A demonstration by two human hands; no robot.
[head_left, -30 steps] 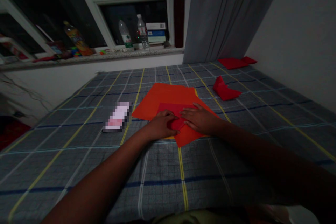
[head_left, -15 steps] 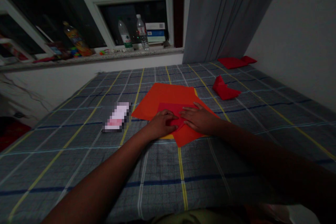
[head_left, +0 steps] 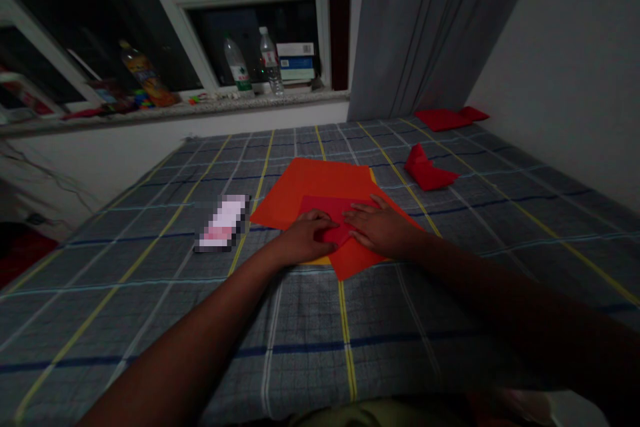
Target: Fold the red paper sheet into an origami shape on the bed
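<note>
As a loosely spread left hand (head_left: 306, 239) and a flattened right hand (head_left: 383, 227) rest unclenched, red paper (head_left: 337, 203) lies beneath both, neither nearer, its far edge running crosswise atop orange paper (head_left: 320, 177).

L hand (head_left: 305, 238), R hand (head_left: 384, 230) touch red ppr (head_left: 333, 205).

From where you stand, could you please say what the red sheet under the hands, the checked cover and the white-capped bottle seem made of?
Red sheet: probably matte paper, from its flat look and straight edge.
Checked cover: likely dull woven cloth, given its slightly wavy stripes.
White-capped bottle: apparently shiny plastic, its ridged body see-through.
</note>
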